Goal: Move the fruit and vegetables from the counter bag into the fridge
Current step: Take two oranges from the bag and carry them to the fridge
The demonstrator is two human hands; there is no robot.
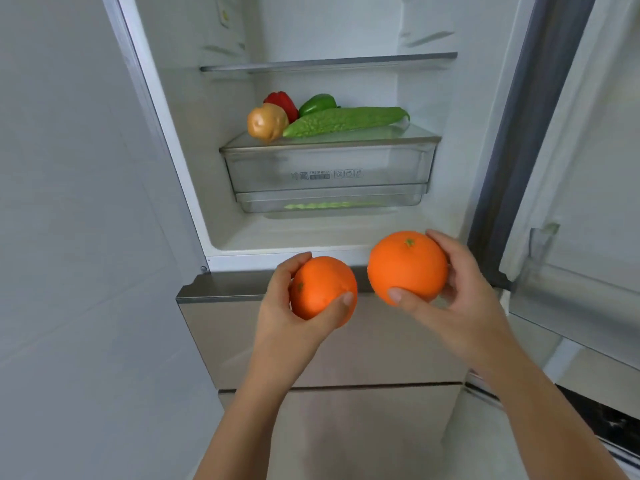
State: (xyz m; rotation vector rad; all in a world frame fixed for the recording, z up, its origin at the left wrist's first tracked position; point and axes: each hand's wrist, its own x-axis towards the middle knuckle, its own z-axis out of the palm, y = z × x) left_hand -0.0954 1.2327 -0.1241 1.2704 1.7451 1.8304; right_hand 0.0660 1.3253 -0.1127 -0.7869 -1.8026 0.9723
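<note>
I hold one orange in each hand, in front of the open fridge [242,188] at the level of its lower sill. My left hand [284,317] grips the smaller-looking orange [320,287]. My right hand [460,299] grips the other orange [407,266], slightly higher and to the right. Inside, on the glass lid above the clear crisper drawer [329,168], lie a potato [266,123], a red pepper [282,102], a green pepper [317,103] and a long bitter gourd [346,121]. The counter bag is out of view.
A glass shelf [329,62] spans the fridge above the vegetables. The open fridge door [571,168] with a clear door bin [568,289] stands at the right. Closed lower drawers [381,351] sit below my hands. A pale wall fills the left side.
</note>
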